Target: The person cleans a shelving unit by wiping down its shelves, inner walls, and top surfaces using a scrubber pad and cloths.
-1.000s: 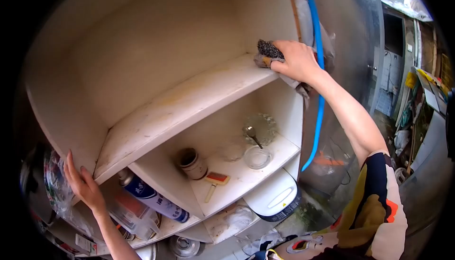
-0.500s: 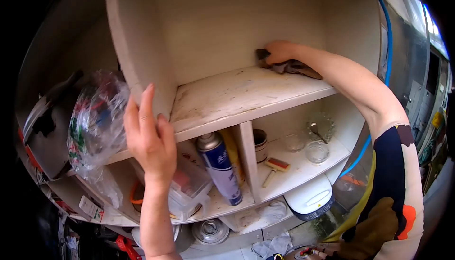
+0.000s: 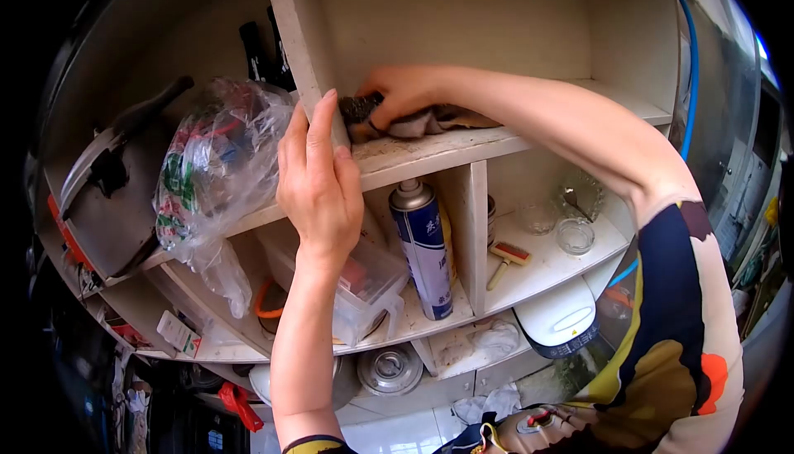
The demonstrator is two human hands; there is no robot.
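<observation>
My right hand (image 3: 405, 94) is closed around a dirty brownish-grey rag (image 3: 423, 123) and presses it into the left corner of the upper shelf (image 3: 451, 145). A dark, rough-textured bit (image 3: 357, 110) shows at the fingertips; whether it is part of the rag I cannot tell. Dark stains mark the shelf board near the rag. My left hand (image 3: 318, 185) is open, its fingers stretched upward along the front edge of the upright divider (image 3: 291, 24). Left of that hand, a clear plastic bag (image 3: 219, 164) with colourful contents bulges over the neighbouring shelf's edge.
Below stand a blue spray can (image 3: 423, 251), a clear plastic bin (image 3: 368, 297), a small red-headed brush (image 3: 508, 262) and a glass dish (image 3: 575, 236). A dark-handled pan (image 3: 124, 156) leans at left. Lower down are a pot lid (image 3: 389, 369) and a white appliance (image 3: 558, 322).
My right hand has slid the rag leftward along the shelf, from near the right side to the left corner. The view has shifted left; my left hand stays at the divider.
</observation>
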